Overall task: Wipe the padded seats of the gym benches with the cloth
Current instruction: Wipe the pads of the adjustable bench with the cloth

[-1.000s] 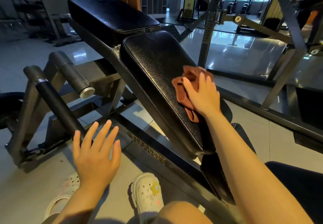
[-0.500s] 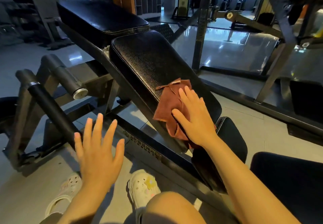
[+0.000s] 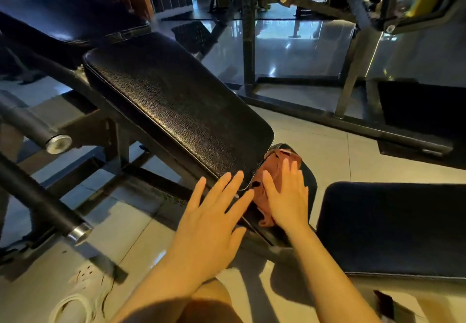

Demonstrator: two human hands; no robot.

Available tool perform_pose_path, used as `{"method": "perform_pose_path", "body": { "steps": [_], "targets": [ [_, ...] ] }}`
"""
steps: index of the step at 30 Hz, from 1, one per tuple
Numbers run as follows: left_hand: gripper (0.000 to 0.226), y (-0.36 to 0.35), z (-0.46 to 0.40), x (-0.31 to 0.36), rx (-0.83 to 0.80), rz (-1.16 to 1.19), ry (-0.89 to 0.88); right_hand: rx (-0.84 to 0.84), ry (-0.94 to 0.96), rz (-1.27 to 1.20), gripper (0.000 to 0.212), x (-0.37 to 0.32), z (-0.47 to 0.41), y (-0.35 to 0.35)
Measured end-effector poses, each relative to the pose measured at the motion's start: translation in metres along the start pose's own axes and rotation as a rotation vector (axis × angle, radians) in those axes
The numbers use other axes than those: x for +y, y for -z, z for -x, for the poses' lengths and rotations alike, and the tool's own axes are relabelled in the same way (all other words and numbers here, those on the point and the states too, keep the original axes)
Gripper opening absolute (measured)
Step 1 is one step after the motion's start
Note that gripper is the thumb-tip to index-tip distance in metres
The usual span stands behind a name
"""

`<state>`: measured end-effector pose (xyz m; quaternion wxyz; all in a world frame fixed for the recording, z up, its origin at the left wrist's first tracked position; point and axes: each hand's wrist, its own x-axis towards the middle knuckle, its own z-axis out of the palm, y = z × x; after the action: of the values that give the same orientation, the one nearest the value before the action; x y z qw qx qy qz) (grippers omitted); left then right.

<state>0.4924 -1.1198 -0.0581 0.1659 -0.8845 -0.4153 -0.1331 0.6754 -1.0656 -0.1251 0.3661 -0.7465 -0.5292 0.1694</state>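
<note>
- Pressing flat with straight, slightly spread fingers (image 3: 286,171), the right hand (image 3: 287,201) rests on the cloth (image 3: 271,171).
- The cloth is rust-brown and crumpled into folds, bunched under the palm; one edge pokes out past the fingertips, another curls out below the heel of the hand.
- It lies on a small black pad (image 3: 309,184) just below the lower end of the long sloping pad (image 3: 174,103), touching that pad's rounded corner.
- The left hand (image 3: 209,224) is held open, fingers straight and fanned, holding nothing; its fingertips overlap the sloping pad's lower edge, though whether they touch it I cannot tell.
- The sloping pad is black with a pebbled, faintly shiny grain.
- A second dark pad (image 3: 393,229) sits to the right, apart from the cloth.
- Metal roller bars (image 3: 37,131) stand at left over a pale tiled floor (image 3: 315,136).
</note>
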Motion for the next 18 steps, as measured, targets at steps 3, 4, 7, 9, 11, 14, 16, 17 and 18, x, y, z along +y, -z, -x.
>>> {"method": "perform_pose_path", "body": {
  "steps": [3,4,7,9,11,14,16,17,18],
  "targets": [
    [0.079,-0.003,0.008,-0.007,-0.083,-0.061,-0.048,-0.005,-0.076,-0.044,0.084,0.014,-0.067,0.004],
    [0.08,-0.003,0.009,-0.01,-0.092,-0.066,-0.05,-0.011,-0.104,-0.068,0.091,0.021,-0.08,0.006],
    [0.073,-0.001,0.007,-0.011,-0.071,-0.058,-0.062,-0.041,-0.176,-0.095,0.093,0.043,-0.085,0.007],
    [0.063,-0.001,0.004,-0.009,-0.038,-0.04,-0.057,0.011,-0.199,-0.114,0.086,0.048,-0.066,0.008],
    [0.052,-0.002,0.0,-0.005,-0.003,-0.022,-0.054,0.046,-0.245,-0.128,0.071,0.051,-0.038,0.007],
    [0.047,-0.002,-0.004,-0.002,0.03,-0.008,-0.025,0.041,-0.272,-0.166,0.074,0.046,0.017,0.002],
    [0.046,-0.003,-0.003,-0.002,0.049,0.003,-0.019,0.081,-0.173,-0.146,0.081,0.04,0.055,-0.006],
    [0.047,-0.003,-0.002,-0.001,0.047,0.012,-0.01,0.093,-0.099,-0.101,0.082,0.039,0.069,-0.01],
    [0.049,-0.003,0.0,-0.001,0.043,0.021,0.0,0.096,-0.014,-0.033,0.085,0.04,0.078,-0.014]
  ]
}}
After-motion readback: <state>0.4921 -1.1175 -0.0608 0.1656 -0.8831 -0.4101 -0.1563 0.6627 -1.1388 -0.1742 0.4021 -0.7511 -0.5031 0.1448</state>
